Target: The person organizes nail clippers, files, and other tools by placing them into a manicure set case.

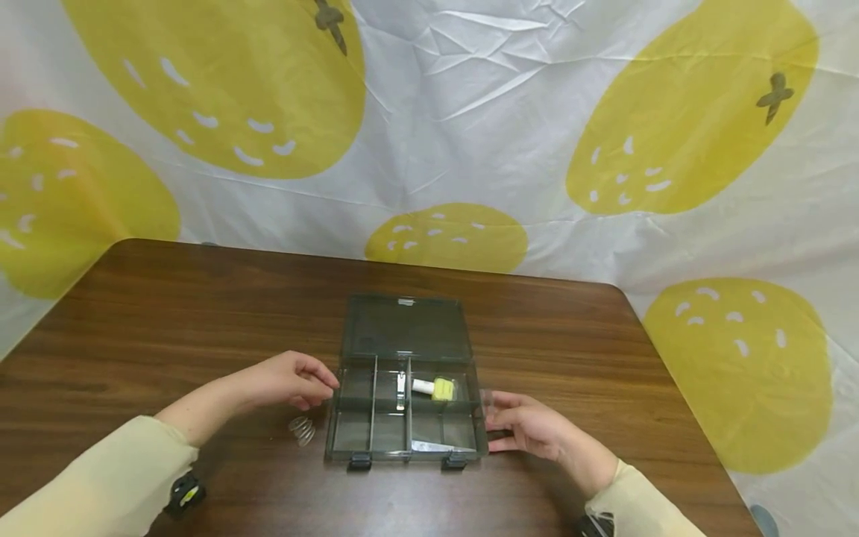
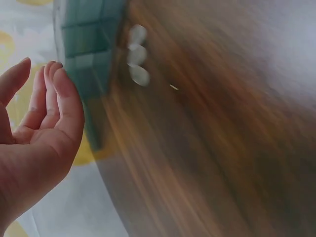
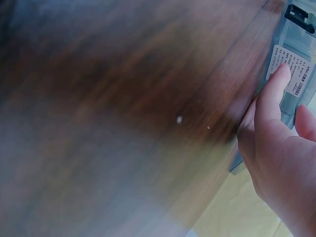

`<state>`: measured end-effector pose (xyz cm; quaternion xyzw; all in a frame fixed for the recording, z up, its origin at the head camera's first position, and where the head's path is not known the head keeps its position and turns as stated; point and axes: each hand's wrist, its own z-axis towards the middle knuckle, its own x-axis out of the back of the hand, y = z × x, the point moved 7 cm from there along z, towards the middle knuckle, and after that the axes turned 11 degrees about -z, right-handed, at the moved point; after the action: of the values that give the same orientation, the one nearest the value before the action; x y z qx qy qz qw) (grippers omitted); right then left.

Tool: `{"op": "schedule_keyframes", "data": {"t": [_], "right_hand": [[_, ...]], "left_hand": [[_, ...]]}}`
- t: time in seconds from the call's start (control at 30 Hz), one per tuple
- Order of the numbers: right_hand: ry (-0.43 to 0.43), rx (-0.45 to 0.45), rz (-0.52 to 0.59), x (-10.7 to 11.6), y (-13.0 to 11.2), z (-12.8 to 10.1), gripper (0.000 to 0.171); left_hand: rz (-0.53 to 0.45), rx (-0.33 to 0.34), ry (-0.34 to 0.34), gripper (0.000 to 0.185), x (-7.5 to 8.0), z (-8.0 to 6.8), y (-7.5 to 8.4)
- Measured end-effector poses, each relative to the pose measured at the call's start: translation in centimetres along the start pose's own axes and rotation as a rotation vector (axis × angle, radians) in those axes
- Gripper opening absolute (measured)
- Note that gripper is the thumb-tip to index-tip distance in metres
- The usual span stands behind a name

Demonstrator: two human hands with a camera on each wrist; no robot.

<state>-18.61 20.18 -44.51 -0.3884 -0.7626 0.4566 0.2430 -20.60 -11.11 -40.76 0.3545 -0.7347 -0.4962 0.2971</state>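
Observation:
A dark translucent compartment box (image 1: 409, 373) lies on the table with its lid (image 1: 406, 324) folded back. Inside it are a yellow bottle with a white cap (image 1: 441, 388), a small metallic piece (image 1: 400, 389) and a long tapered silver piece (image 1: 436, 447). My left hand (image 1: 295, 382) is by the box's left wall, fingers softly bent; the left wrist view shows nothing in it. Below this hand rests a clear coil (image 1: 303, 430), blurred in the left wrist view. My right hand (image 1: 533, 426) touches the box's right side, fingers fairly straight, one over a printed label (image 3: 291, 69).
The brown wooden table (image 1: 221, 313) runs back to a white curtain (image 1: 463, 134) printed with big yellow fruit. Two black latches (image 1: 359, 462) hang at the box's front edge. Tiny white specks (image 3: 179, 119) lie on the tabletop.

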Motion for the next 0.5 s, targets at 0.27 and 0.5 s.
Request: {"op": "schedule_keyframes", "data": {"t": [0.27, 0.5], "right_hand": [[0.006, -0.002, -0.025, 0.4, 0.1, -0.3, 0.066], [-0.007, 0.010, -0.013, 0.8, 0.1, -0.7, 0.066]], "left_hand": [[0.049, 0.028, 0.063, 0.030, 1.9, -1.4, -2.5], [0.139, -0.002, 0.114, 0.024, 1.7, -1.6, -3.4]]}}
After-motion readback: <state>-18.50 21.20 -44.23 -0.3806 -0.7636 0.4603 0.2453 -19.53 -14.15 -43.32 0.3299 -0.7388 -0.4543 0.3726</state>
